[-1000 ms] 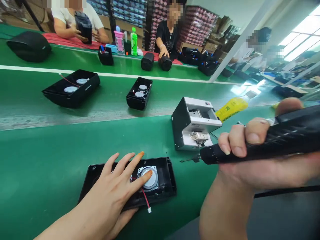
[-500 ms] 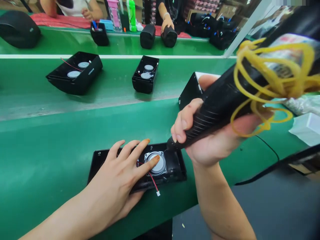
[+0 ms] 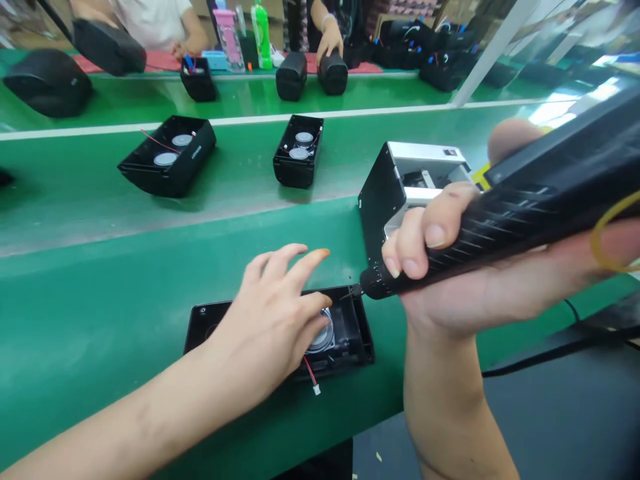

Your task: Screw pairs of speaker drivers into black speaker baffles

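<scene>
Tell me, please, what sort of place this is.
Probably a speaker assembly workshop: open black housings with round drivers stand on a green surface, the right hand grips a power screwdriver, and a co-worker's hand touches another unit.

Three open black housings [image 3: 354, 333], one driver [image 3: 500, 220].
One housing lies beneath the left fingers [image 3: 310, 265], with one speaker disc [image 3: 323, 338] and one white plug [image 3: 317, 390] showing; farther beyond those fingers I count two more housings [image 3: 170, 177], two pale discs [image 3: 164, 159] apiece. The one driver is in the right fingers [image 3: 414, 241], one boxy machine [image 3: 383, 200] just past them. Well beyond the left fingers stand two upright bottles [image 3: 261, 33]; past the right fingers, a dark heap [image 3: 443, 70] too jumbled to count.
</scene>
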The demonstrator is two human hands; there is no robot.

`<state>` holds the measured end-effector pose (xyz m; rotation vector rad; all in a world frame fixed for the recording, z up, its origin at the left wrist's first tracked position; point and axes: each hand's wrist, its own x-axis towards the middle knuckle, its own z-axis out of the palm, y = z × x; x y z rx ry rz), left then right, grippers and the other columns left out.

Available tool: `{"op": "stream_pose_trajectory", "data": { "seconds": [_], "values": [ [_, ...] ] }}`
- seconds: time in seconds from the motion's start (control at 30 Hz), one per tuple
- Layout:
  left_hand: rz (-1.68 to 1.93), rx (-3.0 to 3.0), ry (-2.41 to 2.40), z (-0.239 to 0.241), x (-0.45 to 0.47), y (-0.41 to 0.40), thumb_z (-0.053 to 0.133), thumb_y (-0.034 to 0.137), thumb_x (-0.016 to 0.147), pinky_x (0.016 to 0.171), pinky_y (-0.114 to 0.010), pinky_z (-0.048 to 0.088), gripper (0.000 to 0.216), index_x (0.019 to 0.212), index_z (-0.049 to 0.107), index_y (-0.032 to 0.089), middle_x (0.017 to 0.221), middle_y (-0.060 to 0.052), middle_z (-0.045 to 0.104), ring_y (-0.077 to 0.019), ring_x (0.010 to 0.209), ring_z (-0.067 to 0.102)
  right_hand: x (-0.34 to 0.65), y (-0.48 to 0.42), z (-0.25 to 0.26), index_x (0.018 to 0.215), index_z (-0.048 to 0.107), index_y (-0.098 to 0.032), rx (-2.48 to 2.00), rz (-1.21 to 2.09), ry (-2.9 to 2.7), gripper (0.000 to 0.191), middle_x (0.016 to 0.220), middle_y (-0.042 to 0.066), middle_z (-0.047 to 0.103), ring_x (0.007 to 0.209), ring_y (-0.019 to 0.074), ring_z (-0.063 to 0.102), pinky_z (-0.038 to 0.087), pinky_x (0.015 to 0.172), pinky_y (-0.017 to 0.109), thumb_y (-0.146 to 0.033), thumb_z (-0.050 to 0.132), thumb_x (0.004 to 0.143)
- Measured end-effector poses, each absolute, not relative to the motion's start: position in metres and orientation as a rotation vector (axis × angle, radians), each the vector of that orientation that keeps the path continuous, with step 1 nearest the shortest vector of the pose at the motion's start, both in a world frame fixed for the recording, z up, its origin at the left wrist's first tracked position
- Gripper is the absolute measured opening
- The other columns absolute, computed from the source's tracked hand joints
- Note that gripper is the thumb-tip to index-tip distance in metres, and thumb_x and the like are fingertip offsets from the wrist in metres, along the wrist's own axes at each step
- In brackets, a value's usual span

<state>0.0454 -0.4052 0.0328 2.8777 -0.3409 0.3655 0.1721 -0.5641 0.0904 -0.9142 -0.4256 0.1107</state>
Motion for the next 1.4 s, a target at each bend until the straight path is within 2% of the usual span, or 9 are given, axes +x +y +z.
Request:
{"op": "stream_pose_trajectory", "data": {
  "seconds": [0.17,0.3,0.43,0.5,0.67,0.73,0.93,1.13,1.4],
  "values": [
    [0.271,2.978,-0.435,0.021,0.061,-0.410,0.067,0.016,0.100,0.106,-0.077,0.051,0.022,0.102,0.088,0.022,0.160,-0.021,0.059,-0.0521,0.145,0.053,0.177,-0.571,0.088,0.093,0.074,-0.027,-0.869,0.150,-0.449,0.051,0.050,-0.009,0.059,0.032,0.0149,0.047,0.036,0.031,0.028,-0.065,0.098,0.070],
    [0.146,2.934,-0.418,0.019,0.061,-0.405,0.065,0.020,0.104,0.111,-0.076,0.047,0.024,0.097,0.088,0.023,0.164,-0.017,0.056,-0.0500,0.150,0.048,0.177,-0.570,0.089,0.095,0.075,-0.027,-0.861,0.136,-0.447,0.053,0.052,-0.008,0.059,0.033,0.0145,0.047,0.037,0.030,0.028,-0.068,0.096,0.070],
    [0.164,2.827,-0.400,0.022,0.061,-0.405,0.062,0.022,0.107,0.112,-0.075,0.046,0.027,0.094,0.085,0.022,0.165,-0.014,0.055,-0.0476,0.152,0.045,0.176,-0.572,0.090,0.092,0.075,-0.028,-0.864,0.151,-0.475,0.045,0.050,-0.009,0.058,0.032,0.0146,0.046,0.037,0.031,0.028,-0.062,0.098,0.073],
    [0.250,2.795,-0.416,0.024,0.060,-0.404,0.059,0.023,0.109,0.112,-0.073,0.047,0.029,0.096,0.084,0.021,0.165,-0.014,0.056,-0.0456,0.151,0.046,0.175,-0.578,0.088,0.091,0.075,-0.028,-0.836,0.151,-0.486,0.039,0.052,-0.008,0.059,0.034,0.0145,0.048,0.039,0.032,0.028,-0.058,0.096,0.078],
    [0.393,2.784,-0.485,0.026,0.055,-0.402,0.058,0.027,0.111,0.108,-0.070,0.046,0.032,0.092,0.081,0.020,0.158,-0.011,0.063,-0.0426,0.146,0.052,0.170,-0.597,0.075,0.118,0.075,-0.029,-0.698,0.179,-0.650,0.022,0.072,-0.006,0.066,0.046,0.0119,0.056,0.053,0.044,0.026,-0.038,0.080,0.099],
    [0.433,2.759,-0.489,0.026,0.053,-0.402,0.058,0.029,0.112,0.108,-0.067,0.045,0.032,0.091,0.080,0.021,0.157,-0.009,0.065,-0.0405,0.145,0.053,0.168,-0.600,0.072,0.120,0.074,-0.029,-0.701,0.183,-0.665,0.018,0.073,-0.006,0.065,0.047,0.0117,0.056,0.054,0.046,0.026,-0.035,0.074,0.103],
    [0.491,2.702,-0.476,0.023,0.053,-0.403,0.060,0.029,0.112,0.107,-0.061,0.043,0.026,0.095,0.079,0.023,0.153,-0.007,0.067,-0.0366,0.141,0.056,0.168,-0.597,0.072,0.120,0.076,-0.028,-0.697,0.172,-0.630,0.028,0.071,-0.005,0.064,0.045,0.0113,0.055,0.053,0.043,0.026,-0.046,0.079,0.099],
    [0.485,2.688,-0.479,0.025,0.053,-0.403,0.061,0.028,0.112,0.108,-0.060,0.042,0.025,0.096,0.079,0.022,0.152,-0.008,0.069,-0.0351,0.141,0.056,0.167,-0.596,0.073,0.117,0.077,-0.030,-0.725,0.176,-0.626,0.024,0.068,-0.006,0.063,0.043,0.0117,0.054,0.053,0.041,0.026,-0.036,0.085,0.094],
    [0.445,2.659,-0.461,0.021,0.051,-0.404,0.062,0.030,0.111,0.109,-0.059,0.041,0.025,0.094,0.077,0.021,0.151,-0.007,0.069,-0.0338,0.141,0.055,0.167,-0.592,0.075,0.113,0.080,-0.028,-0.690,0.207,-0.673,0.022,0.065,-0.006,0.063,0.040,0.0117,0.053,0.049,0.038,0.025,-0.040,0.084,0.095]
  ]
}}
